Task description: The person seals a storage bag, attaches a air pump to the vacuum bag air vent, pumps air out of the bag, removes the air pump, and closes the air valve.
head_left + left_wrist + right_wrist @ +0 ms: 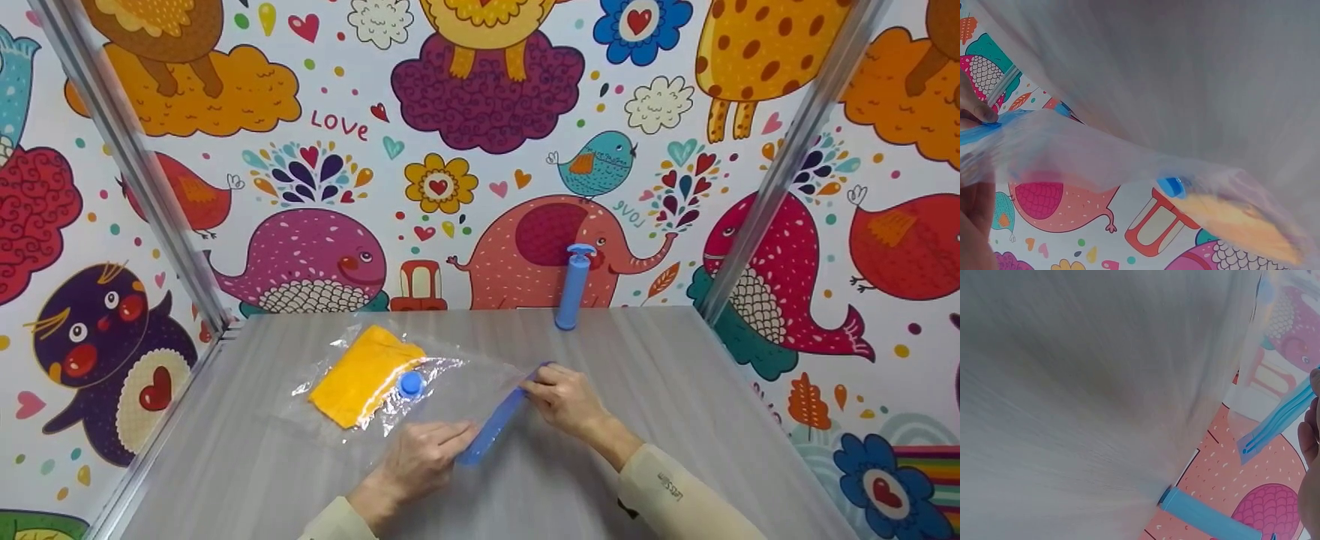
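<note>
Blue strip (496, 426) pinched at two places

My clear bag (469, 386) lies on the table (675, 450), its strip edge held up. My left hand (429, 456) pinches the nearer end, my right hand (568, 399) the farther, apart, probably for tautness. Inside, the yellow cloth (361, 375) perhaps weights the bag beside a blue cap (411, 384). The blue pump (573, 292) stands behind, likely leaving me room.

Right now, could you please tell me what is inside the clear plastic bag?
A yellow bundle, apparently folded cloth, lies inside the clear plastic bag near its round blue cap. The bundle's underside and anything within its folds are covered.
</note>
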A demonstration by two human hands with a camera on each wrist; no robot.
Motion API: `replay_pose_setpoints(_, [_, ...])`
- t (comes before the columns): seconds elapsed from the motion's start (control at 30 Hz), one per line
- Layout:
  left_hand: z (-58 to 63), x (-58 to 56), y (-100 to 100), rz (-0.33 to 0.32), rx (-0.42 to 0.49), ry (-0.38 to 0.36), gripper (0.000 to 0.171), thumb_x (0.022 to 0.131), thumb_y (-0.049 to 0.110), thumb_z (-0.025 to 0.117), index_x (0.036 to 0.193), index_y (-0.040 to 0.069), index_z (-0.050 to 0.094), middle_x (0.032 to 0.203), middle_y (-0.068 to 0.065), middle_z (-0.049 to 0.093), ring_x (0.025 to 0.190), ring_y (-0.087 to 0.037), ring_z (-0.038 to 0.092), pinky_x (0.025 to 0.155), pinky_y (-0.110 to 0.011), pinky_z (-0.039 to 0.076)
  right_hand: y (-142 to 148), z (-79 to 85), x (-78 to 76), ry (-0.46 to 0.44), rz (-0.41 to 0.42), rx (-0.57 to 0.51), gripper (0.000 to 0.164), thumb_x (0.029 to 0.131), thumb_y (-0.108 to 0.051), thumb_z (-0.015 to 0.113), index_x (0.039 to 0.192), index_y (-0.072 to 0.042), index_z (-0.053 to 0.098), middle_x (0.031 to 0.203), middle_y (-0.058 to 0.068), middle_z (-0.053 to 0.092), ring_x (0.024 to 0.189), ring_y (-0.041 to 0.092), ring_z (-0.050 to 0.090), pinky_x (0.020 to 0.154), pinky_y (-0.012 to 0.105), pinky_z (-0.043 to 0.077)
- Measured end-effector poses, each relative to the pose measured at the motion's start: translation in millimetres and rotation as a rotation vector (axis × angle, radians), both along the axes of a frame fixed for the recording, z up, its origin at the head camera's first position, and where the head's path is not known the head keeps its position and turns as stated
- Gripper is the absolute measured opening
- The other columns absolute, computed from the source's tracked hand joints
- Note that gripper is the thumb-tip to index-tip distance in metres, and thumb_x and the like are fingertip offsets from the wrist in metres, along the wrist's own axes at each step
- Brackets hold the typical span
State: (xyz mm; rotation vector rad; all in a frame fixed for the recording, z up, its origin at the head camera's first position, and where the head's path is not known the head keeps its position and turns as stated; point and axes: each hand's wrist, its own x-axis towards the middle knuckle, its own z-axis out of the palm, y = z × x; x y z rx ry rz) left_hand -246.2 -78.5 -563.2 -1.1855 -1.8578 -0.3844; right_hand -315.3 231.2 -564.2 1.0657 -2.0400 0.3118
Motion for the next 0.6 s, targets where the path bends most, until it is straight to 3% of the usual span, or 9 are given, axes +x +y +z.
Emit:
replay_pose_setpoints(0.4, [-1.6,-0.6,0.2,0.006,-0.01,0.032,0.043,0.073,0.001,0.086,0.113,0.014,0.089,0.105,0.001,0.089,0.076,-0.01,0.083,0.068,-0.022,0.067,4.5,-3.6,-0.1,-0.017,-0.027,0.005,0.029,0.081,-0.006,0.099,0.109,-0.012,0.091,0.086,0.001,0.074,0.075,0.012,0.068,0.07,0.023,0.066])
replay_pose_setpoints(0.6, [-1.8,0.1,0.3,0.003,-0.004,0.01,0.043,0.071,-0.001,0.089,0.113,0.013,0.089,0.104,-0.001,0.09,0.077,-0.011,0.084,0.069,-0.023,0.068,4.4,-2.3,-3.7,-0.007,-0.024,-0.017,0.03,0.081,-0.006,0.099,0.109,-0.013,0.091,0.086,0.0,0.073,0.074,0.012,0.065,0.068,0.021,0.064])
